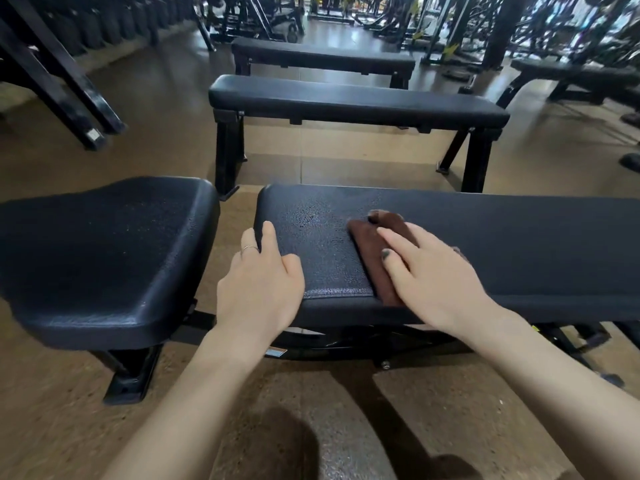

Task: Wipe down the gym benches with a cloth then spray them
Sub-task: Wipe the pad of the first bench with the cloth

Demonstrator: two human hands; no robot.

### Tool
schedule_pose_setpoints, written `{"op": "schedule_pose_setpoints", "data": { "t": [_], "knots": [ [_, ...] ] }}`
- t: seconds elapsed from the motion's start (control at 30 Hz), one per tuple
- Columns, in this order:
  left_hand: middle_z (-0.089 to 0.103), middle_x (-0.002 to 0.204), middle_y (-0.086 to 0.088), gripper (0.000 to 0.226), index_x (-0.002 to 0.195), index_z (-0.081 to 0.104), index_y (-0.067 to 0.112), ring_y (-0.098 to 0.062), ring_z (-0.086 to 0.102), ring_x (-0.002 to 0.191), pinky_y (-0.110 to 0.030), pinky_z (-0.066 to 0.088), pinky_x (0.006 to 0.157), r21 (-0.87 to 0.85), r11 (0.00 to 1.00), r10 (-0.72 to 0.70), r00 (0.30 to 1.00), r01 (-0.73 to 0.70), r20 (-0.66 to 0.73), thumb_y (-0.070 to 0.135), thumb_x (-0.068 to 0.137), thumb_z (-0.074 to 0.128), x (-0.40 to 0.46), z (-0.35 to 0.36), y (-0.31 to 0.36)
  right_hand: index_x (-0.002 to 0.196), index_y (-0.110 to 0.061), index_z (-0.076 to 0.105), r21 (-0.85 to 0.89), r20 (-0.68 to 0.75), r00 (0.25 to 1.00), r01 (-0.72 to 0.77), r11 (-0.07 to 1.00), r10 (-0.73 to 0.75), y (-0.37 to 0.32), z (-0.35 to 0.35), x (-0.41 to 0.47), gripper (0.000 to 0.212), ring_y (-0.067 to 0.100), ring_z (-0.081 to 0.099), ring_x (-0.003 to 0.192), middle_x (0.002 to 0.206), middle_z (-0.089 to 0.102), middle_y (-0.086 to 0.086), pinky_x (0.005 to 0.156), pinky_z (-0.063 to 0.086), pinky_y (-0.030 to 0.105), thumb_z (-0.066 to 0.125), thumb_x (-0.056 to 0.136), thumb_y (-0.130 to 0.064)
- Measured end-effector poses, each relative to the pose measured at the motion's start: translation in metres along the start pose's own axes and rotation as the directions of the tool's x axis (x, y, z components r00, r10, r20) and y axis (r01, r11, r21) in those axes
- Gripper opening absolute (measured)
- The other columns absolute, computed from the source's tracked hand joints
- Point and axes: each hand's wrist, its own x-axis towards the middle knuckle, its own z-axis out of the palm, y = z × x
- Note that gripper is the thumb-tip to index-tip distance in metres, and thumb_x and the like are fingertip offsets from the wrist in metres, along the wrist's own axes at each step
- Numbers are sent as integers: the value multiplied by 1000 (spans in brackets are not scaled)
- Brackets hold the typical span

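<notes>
1. Beyond the near bench pad (pixel 485 244) stand two flat benches in a row, a nearer one (pixel 360 102) and a farther one (pixel 322 58); both stand well apart from the hands, with brown floor (pixel 166 109) between. A separate seat pad (pixel 104 258) lies just beside the near pad's left end, with a narrow gap between them. Black racks and machines fill the background. Nothing blocks either hand.
2. The left hand (pixel 259 285) rests on the near-left corner of the bench pad, fingers loosely spread and wrapped over the pad's left edge, thumb on top; a ring shows on one finger. It grips only the pad.
3. The right hand (pixel 433 271) lies flat, fingers extended and slightly parted, pressing down on a brown cloth (pixel 372 258).
4. The cloth is folded and lies across the pad from its near edge toward the middle, partly under the right fingers, with its left strip showing beside them.
5. The pad surface between the two hands looks wet and speckled.
</notes>
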Motion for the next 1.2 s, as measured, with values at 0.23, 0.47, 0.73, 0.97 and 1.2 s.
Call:
{"op": "schedule_pose_setpoints", "data": {
  "t": [0.23,0.47,0.73,0.97,1.2],
  "knots": [
    [18,168,-1,61,160,14,24,-32,44,137,-51,46,100,-27,1000,-2,1000,2,6,35,102,29,3,2,-3,146,-26,51,23,66,975,209,978,-210,-84,52,105,53,37,46,132,148,50,15,112,35,47,26,102,-43],
    [21,166,-3,60,156,19,15,-29,43,137,-47,45,99,-24,999,-36,999,37,34,35,101,30,3,-3,1,147,-32,49,64,116,975,183,981,-189,-79,58,151,48,32,43,137,155,44,8,115,29,42,32,105,-47],
    [9,171,-2,67,163,8,13,-22,24,151,-43,38,108,-24,999,-44,996,46,72,28,103,34,0,-7,6,143,-27,50,-61,41,938,-341,938,343,88,3,118,47,43,50,123,140,50,18,107,36,48,26,105,-43],
    [11,171,-5,69,163,11,11,-24,24,151,-44,38,110,-4,1000,-30,996,30,84,27,100,36,5,-6,5,126,-15,57,-131,-22,952,-305,943,305,10,31,120,54,39,49,112,122,57,21,100,37,49,23,94,-43],
    [7,172,-4,69,164,4,14,-22,25,153,-41,38,113,2,1000,-19,997,19,75,33,104,34,0,-9,5,150,-18,48,16,37,999,-17,1000,16,-86,49,96,58,36,27,149,159,36,19,125,13,46,29,101,-43]
  ]
}}
